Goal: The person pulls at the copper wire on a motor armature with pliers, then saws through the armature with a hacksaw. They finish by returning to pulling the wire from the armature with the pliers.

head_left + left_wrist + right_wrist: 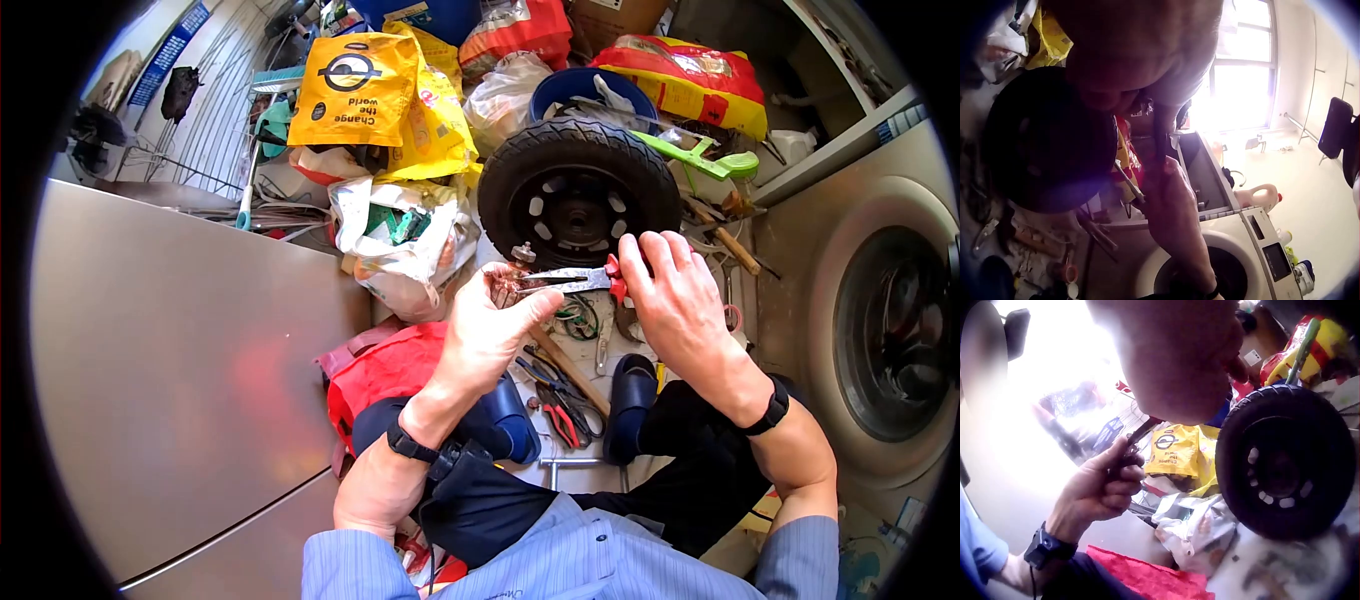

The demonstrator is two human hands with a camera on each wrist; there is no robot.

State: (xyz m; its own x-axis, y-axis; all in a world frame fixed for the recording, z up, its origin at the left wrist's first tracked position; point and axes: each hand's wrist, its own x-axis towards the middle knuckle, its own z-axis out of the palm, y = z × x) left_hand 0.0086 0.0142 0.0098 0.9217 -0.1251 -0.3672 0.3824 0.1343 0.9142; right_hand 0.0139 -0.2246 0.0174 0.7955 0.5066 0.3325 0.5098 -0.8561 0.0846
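Out in front of the body, my left hand (475,335) pinches a small reddish-brown metal part (503,288) between thumb and fingers. A silvery metal knob (523,253) shows just above those fingertips. My right hand (680,305) grips the red handles of a pair of pliers (590,279), whose metal nose points left and reaches the part. In the right wrist view, the left hand (1100,490) has its fingers curled, with a dark tool end at the thumb. The right hand (1172,200) appears dim in the left wrist view. Fingers hide much of the part.
A small black-tyred wheel (580,190) stands just beyond the hands. Several pliers (565,400) and a wooden-handled tool (570,370) lie on the floor between slippered feet. Plastic bags (405,245) fill the far left, a washing machine (815,240) the right, a grey panel (190,380) the left.
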